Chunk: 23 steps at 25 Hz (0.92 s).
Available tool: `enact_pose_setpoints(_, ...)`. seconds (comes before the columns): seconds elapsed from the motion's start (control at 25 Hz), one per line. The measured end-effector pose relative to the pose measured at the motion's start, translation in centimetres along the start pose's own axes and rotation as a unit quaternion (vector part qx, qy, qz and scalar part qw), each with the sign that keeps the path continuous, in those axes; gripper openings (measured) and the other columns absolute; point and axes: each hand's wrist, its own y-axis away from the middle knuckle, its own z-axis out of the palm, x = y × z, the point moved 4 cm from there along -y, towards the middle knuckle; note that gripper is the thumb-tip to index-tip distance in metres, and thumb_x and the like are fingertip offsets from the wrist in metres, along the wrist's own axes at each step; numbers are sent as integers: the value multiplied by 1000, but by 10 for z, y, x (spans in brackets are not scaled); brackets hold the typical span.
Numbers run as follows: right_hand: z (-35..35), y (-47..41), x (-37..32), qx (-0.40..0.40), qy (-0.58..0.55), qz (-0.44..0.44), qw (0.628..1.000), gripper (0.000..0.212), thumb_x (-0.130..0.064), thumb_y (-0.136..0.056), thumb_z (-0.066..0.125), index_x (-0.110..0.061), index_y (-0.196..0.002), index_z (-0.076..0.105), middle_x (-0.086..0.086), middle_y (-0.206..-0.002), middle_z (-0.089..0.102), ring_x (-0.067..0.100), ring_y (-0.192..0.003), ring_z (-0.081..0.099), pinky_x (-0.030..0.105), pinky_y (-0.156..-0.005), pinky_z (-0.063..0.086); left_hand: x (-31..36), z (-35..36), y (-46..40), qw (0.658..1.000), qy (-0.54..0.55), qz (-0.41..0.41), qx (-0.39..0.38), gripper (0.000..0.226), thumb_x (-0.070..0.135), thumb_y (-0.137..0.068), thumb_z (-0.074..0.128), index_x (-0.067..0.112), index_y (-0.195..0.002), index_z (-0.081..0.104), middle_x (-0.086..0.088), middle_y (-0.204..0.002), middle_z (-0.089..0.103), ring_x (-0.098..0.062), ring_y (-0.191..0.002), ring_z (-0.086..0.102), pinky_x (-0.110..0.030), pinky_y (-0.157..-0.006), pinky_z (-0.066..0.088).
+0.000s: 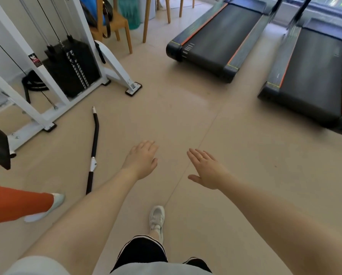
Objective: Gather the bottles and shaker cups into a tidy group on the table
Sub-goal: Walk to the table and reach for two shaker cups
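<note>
View over gym floor (186, 116). Cable machine (53, 62) at left; bar (94, 143) lies beside it. My left grip (142, 161) and right grip (205, 169) hang spread, empty. Treadmills (215, 36) at right. Bottles, cups, surface: not visible. Step: approach; next, locate them.

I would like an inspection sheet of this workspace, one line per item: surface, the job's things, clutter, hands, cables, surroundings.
Surface: beige floor, bare in the middle; no table in view.
Job's things: nothing seen; no bottles or shaker cups.
Clutter: black bent bar lying on the floor at the left.
Hands: left hand and right hand both open, empty, held out over the floor.
Cables: thin machine cables run down to the weight stack; black coiled rope behind the frame.
Surroundings: two treadmills, wooden chair, another person's orange-clad leg at the left.
</note>
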Motion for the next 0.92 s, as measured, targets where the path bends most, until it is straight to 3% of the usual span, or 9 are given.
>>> enact_pose_setpoints(0.2,-77,-101,60,25,-52,66,996,75,-47,-94,36,-10,-147,-1,6,-159,1,20,-147,1,33,-118,0,-38,-52,-128,1000,-11,14,-9,51,26,-92,41,11,-138,29,-9,-148,30,-25,-135,28,-36,-107,25)
enact_pose_setpoints(0.52,-203,-264,170,135,-134,100,977,71,-46,-92,42,-11,-147,12,8,-156,21,26,-142,21,36,-115,18,-63,-149,-340,996,14,34,87,49,24,-90,46,9,-135,35,-11,-139,42,-28,-127,37,-37,-100,31)
enact_pose_setpoints(0.72,-265,-387,261,119,-119,73,983,70,-46,-91,45,-10,-145,19,9,-152,29,26,-141,24,36,-114,21,-91,-169,-479,998,13,-18,65,41,23,-91,44,8,-129,43,-11,-134,48,-27,-124,40,-36,-97,33)
enact_pose_setpoints(0.8,-298,-429,291,103,-116,49,987,68,-44,-90,47,-11,-143,22,9,-151,32,26,-139,27,36,-113,24,-100,-185,-529,998,23,-32,51,33,21,-91,42,7,-120,52,-10,-125,55,-27,-118,46,-35,-89,37)
enact_pose_setpoints(0.92,-350,-497,328,108,-133,26,985,63,-42,-91,49,-10,-142,27,9,-149,34,26,-137,30,36,-110,28,-115,-219,-601,989,83,-65,100,28,20,-92,41,8,-112,57,-8,-114,62,-27,-108,52,-31,-76,38)
